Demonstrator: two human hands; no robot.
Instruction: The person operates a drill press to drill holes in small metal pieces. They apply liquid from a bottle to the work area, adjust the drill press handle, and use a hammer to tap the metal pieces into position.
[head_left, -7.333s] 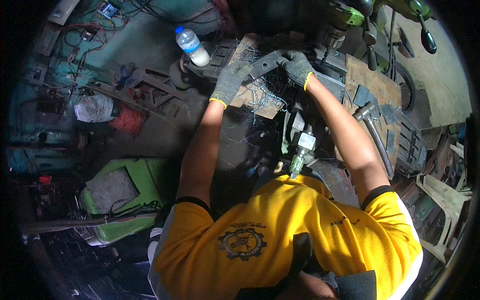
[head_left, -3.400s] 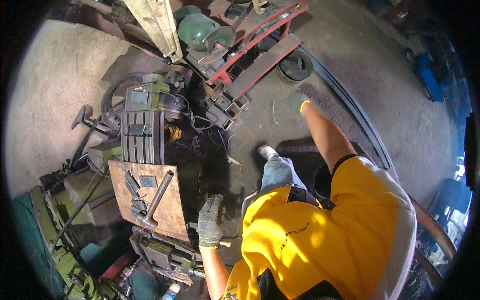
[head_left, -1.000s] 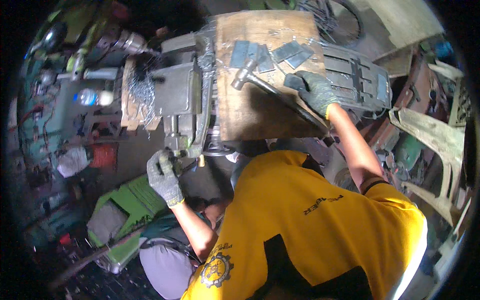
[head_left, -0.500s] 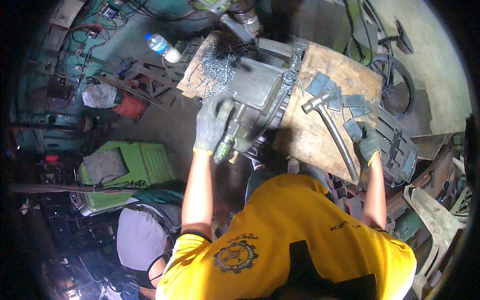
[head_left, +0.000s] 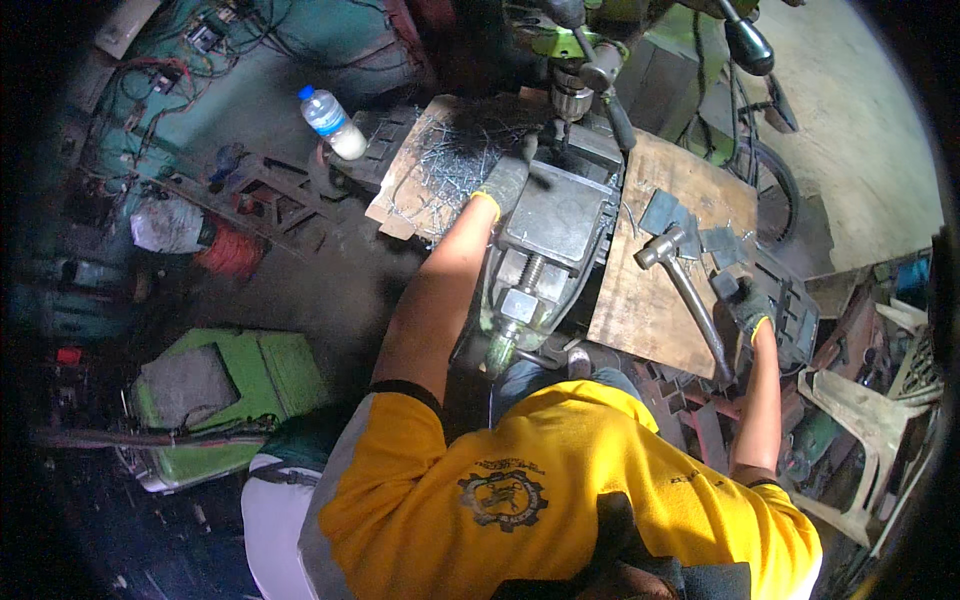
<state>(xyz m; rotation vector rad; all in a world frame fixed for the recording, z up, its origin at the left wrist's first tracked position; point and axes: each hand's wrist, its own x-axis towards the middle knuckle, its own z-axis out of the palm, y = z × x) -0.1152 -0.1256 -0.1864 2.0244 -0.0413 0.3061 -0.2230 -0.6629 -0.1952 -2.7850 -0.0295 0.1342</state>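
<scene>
Left hand (head_left: 507,180): gloved, laid on vise (head_left: 556,215), grip unclear. Right hand (head_left: 748,306): closed on plate (head_left: 728,284), right of hammer (head_left: 685,296).

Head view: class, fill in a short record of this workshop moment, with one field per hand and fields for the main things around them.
Left hand: gloved left hand resting on the far end of the grey machine vise, under the drill chuck
Right hand: gloved right hand on small metal plates at the board's right edge
Board: wooden board carrying a hammer
Shavings: metal swarf left of the vise
Bottle: plastic bottle, upper left
</scene>
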